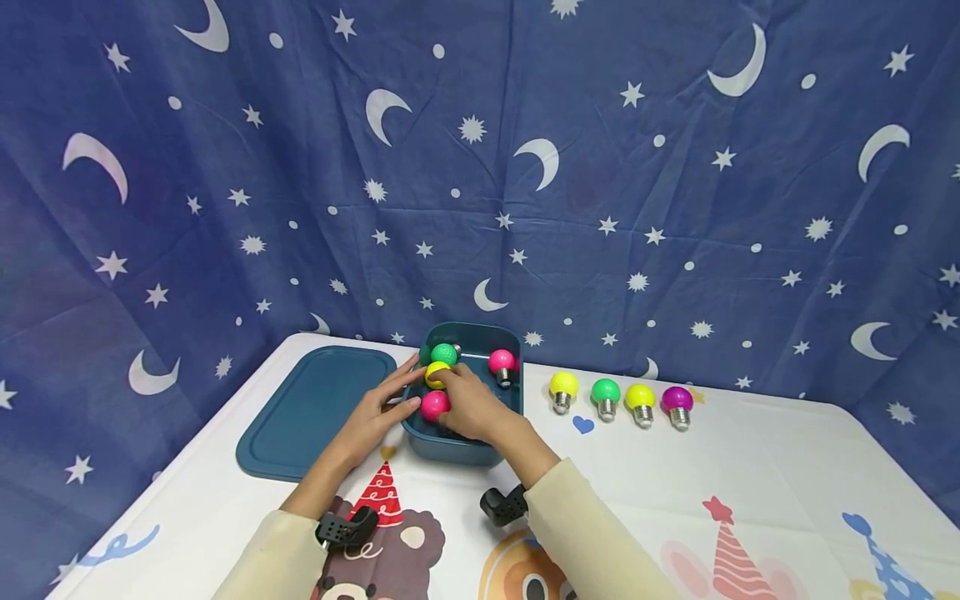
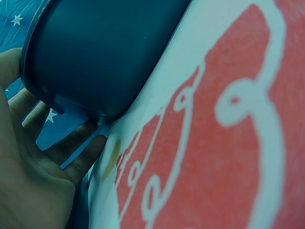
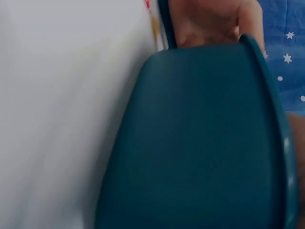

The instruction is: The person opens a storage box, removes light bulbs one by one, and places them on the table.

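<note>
A dark teal plastic bin (image 1: 457, 452) stands on the table with several round, coloured light bulbs inside. My right hand (image 1: 476, 404) reaches down into it, its fingers pinching a yellow bulb (image 1: 437, 377). Close by that hand lie a pink bulb (image 1: 434, 406) and, farther back, a green bulb (image 1: 446, 354); another pink bulb (image 1: 502, 361) is at the bin's right side. With its fingers spread, my left hand (image 1: 378, 412) rests against the bin's left wall, the thumb at the rim (image 2: 27, 62). In the right wrist view, the bin's wall hides my right fingers.
Left of the bin, a flat teal lid (image 1: 315, 412) lies on the table. On the right stand a yellow bulb (image 1: 563, 392), a green bulb (image 1: 606, 398), another yellow bulb (image 1: 641, 404) and a purple bulb (image 1: 678, 406) in a row. A starry blue curtain (image 1: 480, 167) hangs behind.
</note>
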`<state>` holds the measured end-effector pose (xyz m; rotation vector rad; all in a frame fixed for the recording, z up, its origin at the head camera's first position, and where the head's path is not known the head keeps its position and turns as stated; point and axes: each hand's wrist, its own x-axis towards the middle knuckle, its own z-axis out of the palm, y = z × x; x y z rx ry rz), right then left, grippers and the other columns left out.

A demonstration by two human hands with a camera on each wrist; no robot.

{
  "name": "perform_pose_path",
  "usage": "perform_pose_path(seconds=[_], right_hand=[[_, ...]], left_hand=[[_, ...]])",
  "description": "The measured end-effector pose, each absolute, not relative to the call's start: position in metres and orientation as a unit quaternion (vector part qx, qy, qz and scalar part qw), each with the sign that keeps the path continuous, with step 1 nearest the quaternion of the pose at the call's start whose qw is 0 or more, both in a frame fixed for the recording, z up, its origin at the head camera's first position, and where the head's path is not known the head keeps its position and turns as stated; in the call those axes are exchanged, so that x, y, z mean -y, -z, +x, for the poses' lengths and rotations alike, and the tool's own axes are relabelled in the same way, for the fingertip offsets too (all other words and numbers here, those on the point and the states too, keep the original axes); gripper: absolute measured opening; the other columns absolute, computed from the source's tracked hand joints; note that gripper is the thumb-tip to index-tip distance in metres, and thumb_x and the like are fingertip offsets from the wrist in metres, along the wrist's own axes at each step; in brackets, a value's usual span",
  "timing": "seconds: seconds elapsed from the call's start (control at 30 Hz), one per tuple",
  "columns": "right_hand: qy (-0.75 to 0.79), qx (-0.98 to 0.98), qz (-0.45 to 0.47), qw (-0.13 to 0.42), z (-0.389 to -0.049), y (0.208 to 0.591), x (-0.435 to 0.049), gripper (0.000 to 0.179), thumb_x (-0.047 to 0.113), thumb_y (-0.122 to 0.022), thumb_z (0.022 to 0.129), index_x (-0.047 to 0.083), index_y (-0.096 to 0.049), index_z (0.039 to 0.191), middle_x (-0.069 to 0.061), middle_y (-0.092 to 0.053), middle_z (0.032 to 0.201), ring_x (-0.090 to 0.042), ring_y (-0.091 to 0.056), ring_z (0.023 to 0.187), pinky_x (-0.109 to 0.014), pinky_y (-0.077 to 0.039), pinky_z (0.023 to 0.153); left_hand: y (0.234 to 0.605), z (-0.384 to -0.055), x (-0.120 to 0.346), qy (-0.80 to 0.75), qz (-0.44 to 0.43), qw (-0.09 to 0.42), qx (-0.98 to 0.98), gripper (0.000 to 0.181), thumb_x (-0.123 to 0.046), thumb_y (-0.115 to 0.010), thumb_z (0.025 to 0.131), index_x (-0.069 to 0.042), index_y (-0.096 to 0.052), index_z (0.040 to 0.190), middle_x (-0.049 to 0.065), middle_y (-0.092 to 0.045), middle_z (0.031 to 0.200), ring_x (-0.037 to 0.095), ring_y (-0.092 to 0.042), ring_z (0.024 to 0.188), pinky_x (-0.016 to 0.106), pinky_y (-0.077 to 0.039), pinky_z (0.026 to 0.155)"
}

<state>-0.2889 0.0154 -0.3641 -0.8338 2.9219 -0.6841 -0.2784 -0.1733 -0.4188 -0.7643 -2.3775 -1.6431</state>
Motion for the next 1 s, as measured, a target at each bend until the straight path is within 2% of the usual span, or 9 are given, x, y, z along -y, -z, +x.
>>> perform_pose_path(seconds=[0.33, 0.47, 0.67, 1.0], right_hand=[[0.208, -0.942, -0.261, 0.022, -0.296, 0.37, -0.026, 0.056, 0.01, -0.075, 0.081, 0.006, -0.053, 0.133, -0.017, -0.053, 0.124, -0.029, -0.056, 0.108, -0.044, -0.048, 0.094], [0.199, -0.943, -0.266, 0.026, -0.299, 0.37, -0.028, 0.054, 0.01, -0.074, 0.083, 0.006, -0.053, 0.132, -0.014, -0.058, 0.125, -0.028, -0.056, 0.111, -0.042, -0.046, 0.097], [0.205, -0.939, -0.276, 0.029, -0.301, 0.369, -0.03, 0.051, 0.013, -0.074, 0.084, 0.006, -0.054, 0.131, -0.009, -0.064, 0.118, -0.023, -0.06, 0.106, -0.038, -0.047, 0.096], [0.252, -0.926, -0.282, -0.003, -0.294, 0.364, -0.038, 0.052, 0.014, -0.075, 0.083, 0.005, -0.056, 0.13, -0.009, -0.065, 0.116, -0.024, -0.06, 0.104, -0.037, -0.051, 0.09]], left_hand=[[0.421, -0.279, 0.174, 0.55, -0.259, 0.082, 0.79, 0.049, -0.019, -0.056, 0.097, -0.003, -0.046, 0.141, 0.01, -0.026, 0.155, 0.034, -0.02, 0.141, 0.06, -0.028, 0.105], [0.42, -0.279, 0.173, 0.553, -0.257, 0.081, 0.788, 0.049, -0.019, -0.056, 0.096, -0.002, -0.046, 0.141, 0.01, -0.026, 0.155, 0.034, -0.021, 0.141, 0.06, -0.028, 0.105], [0.419, -0.279, 0.173, 0.552, -0.257, 0.076, 0.789, 0.049, -0.019, -0.056, 0.096, -0.004, -0.045, 0.142, 0.008, -0.026, 0.156, 0.032, -0.02, 0.142, 0.059, -0.028, 0.106], [0.421, -0.279, 0.172, 0.557, -0.254, 0.071, 0.788, 0.047, -0.015, -0.055, 0.097, -0.004, -0.046, 0.142, 0.007, -0.025, 0.156, 0.032, -0.02, 0.142, 0.059, -0.028, 0.106]])
